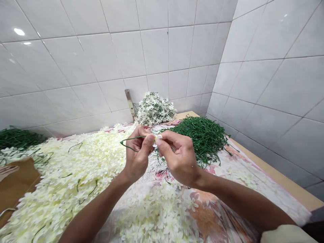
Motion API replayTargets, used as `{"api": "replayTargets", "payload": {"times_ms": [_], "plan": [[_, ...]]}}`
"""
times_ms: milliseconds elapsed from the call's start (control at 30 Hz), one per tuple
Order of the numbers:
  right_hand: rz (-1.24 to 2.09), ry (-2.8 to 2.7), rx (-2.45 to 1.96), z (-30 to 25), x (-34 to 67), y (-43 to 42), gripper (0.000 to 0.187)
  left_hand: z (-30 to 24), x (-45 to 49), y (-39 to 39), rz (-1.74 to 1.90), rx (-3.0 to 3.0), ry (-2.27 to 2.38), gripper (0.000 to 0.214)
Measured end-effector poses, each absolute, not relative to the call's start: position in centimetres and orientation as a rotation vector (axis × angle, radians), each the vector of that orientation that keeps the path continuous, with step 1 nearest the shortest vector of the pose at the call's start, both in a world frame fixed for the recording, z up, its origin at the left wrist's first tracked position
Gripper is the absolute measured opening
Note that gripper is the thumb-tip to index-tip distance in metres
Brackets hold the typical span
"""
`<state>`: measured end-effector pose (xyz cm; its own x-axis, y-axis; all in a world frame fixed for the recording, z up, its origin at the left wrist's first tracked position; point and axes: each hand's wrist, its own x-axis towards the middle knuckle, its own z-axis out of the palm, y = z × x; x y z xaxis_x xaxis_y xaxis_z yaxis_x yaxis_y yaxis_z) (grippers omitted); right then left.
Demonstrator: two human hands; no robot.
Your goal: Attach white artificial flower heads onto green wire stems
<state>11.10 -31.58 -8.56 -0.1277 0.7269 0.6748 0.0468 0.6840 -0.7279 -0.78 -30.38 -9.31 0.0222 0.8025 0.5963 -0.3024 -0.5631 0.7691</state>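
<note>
We held both hands together near the middle of the frame, above the table. Our left hand [136, 158] gripped a thin green stem [131, 139], its fingers [148, 143] clenched around it, and the stem's bent end stuck out to the left. Our right hand [179, 158] came in from the lower right, its fingers [168, 137] pinching a small cream blossom [156, 140] at the stem's other end. The fingertips of our two hands nearly met around that spot, and we could not tell whether the stem had passed into the blossom.

Just behind our right hand lay a tangled heap of green stems [199, 140]. Farther back, against the tiled wall [152, 50] at the top center of the frame, stood a mound of white flowers on green stems [154, 108], just beside a metal bracket [130, 103] fixed to the tiles. A thick spread of loose cream blossoms [76, 175] covered the left and lower middle of the frame, with a few stray stems among them. It lay on a flowered cloth [227, 202] over the table [286, 179]. At the left edge sat a second heap of green stems [17, 138] and a piece of brown cardboard [15, 182].
</note>
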Motion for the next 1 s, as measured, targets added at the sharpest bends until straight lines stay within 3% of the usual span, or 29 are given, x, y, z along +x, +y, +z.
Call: {"api": "replayTargets", "payload": {"times_ms": [233, 367, 467, 533, 767, 1000], "plan": [[0.762, -1.659, -0.584, -8.0, 11.5, -31.4, 0.025, -7.7, -1.0, -30.8, 1.552, 1.329, 0.555, 0.039], [0.776, -1.709, -0.553, -7.3, 12.4, -31.3, 0.01, -7.5, -1.2, -30.9, 1.629, 1.316, 0.601, 0.035], [0.455, -1.772, -0.584, -6.8, 13.1, -31.4, 0.036, -7.8, -1.2, -31.0, 1.688, 1.362, 0.644, 0.031], [0.261, -1.826, -0.563, -6.7, 13.3, -31.4, 0.041, -7.8, -1.2, -30.9, 1.677, 1.337, 0.668, 0.031], [0.038, -1.77, -0.527, -7.1, 12.9, -31.2, 0.017, -7.1, -0.8, -30.5, 1.516, 1.025, 0.614, 0.045], [-0.04, -1.786, -0.581, -7.8, 12.1, -30.7, 0.007, -7.7, -0.3, -30.8, 1.524, 1.059, 0.668, 0.037]]}}
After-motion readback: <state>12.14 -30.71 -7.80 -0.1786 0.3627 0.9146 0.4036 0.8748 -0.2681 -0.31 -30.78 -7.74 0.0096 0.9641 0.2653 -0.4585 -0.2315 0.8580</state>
